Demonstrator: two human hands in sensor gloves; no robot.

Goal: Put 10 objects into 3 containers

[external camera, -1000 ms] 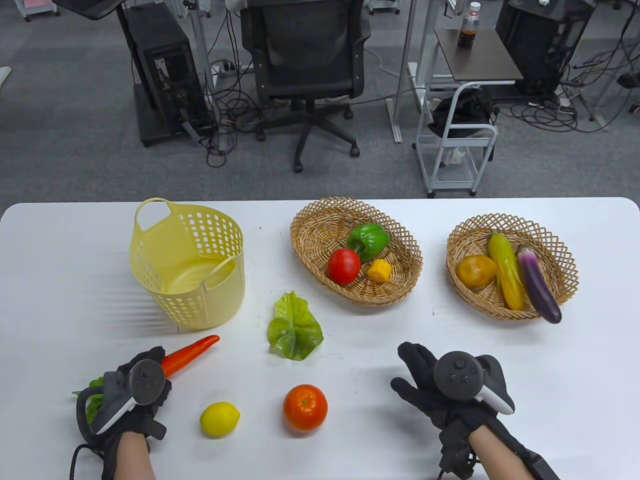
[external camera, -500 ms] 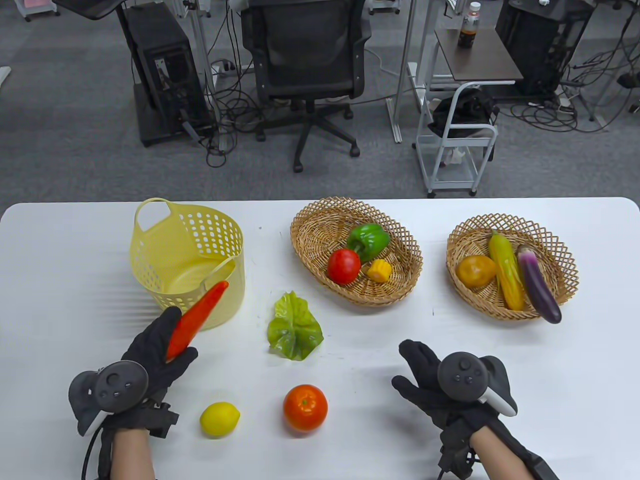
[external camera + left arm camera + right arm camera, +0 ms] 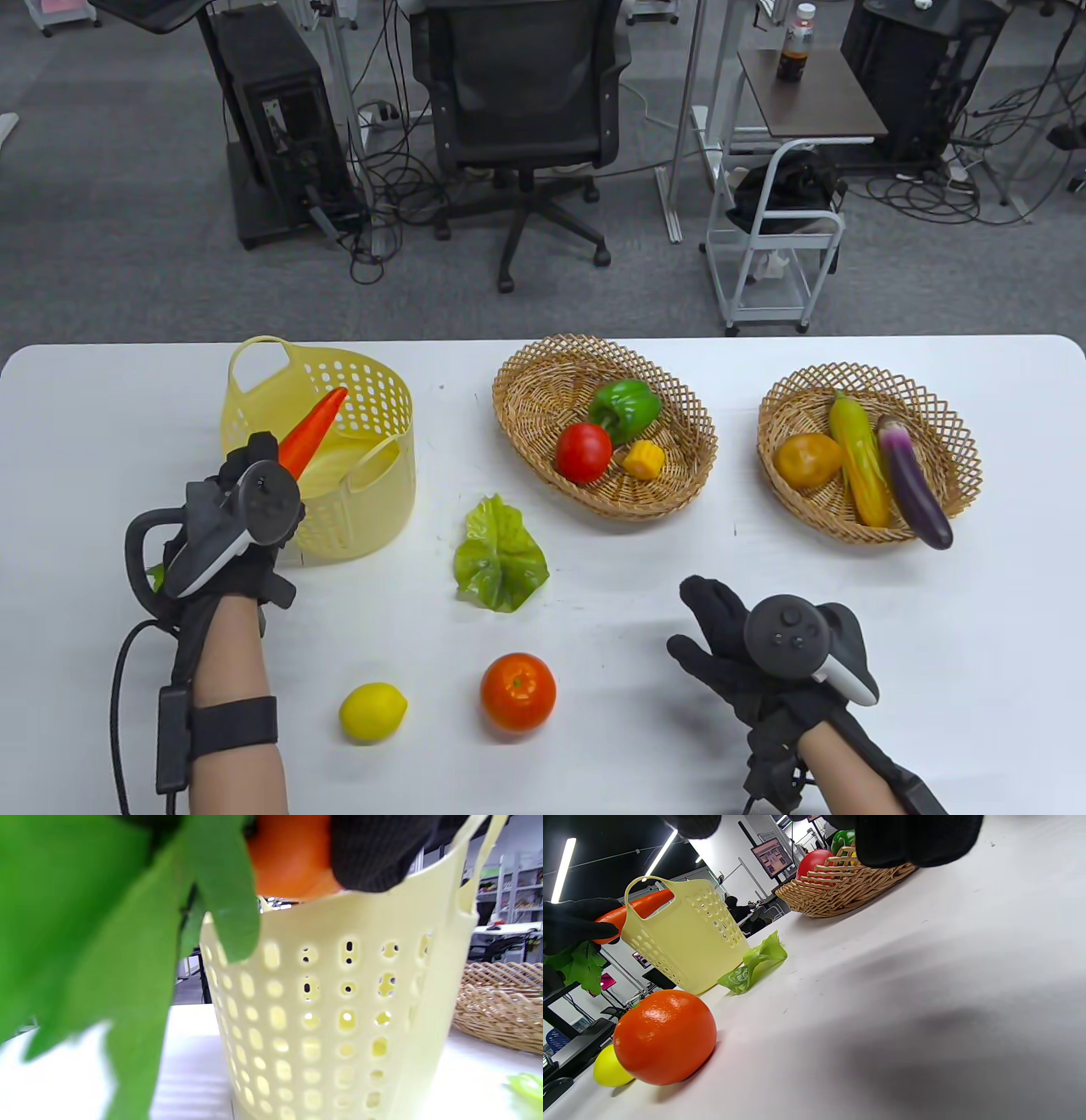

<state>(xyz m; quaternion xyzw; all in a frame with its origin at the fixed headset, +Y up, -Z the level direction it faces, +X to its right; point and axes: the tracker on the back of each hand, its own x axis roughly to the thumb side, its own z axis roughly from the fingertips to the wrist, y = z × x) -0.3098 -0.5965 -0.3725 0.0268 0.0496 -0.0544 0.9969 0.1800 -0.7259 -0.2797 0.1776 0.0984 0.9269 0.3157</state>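
Observation:
My left hand (image 3: 254, 463) grips an orange carrot (image 3: 312, 429) by its leafy end; its tip points over the rim of the yellow plastic basket (image 3: 373, 509). In the left wrist view the carrot (image 3: 288, 857) and its green leaves (image 3: 106, 942) hang just before the basket wall (image 3: 339, 1005). A lettuce leaf (image 3: 501, 556), an orange (image 3: 518, 692) and a lemon (image 3: 372, 711) lie on the table. My right hand (image 3: 691, 624) rests open and empty on the table, right of the orange.
The middle wicker basket (image 3: 526, 399) holds a green pepper (image 3: 626, 406), a tomato (image 3: 584, 452) and a corn piece (image 3: 645, 459). The right wicker basket (image 3: 950, 424) holds a yellow fruit (image 3: 806, 460), a corn cob (image 3: 859, 458) and an eggplant (image 3: 912, 480).
My left hand lifted the carrot off the table and carried it up and away to the yellow basket's rim. My right hand has stayed in place.

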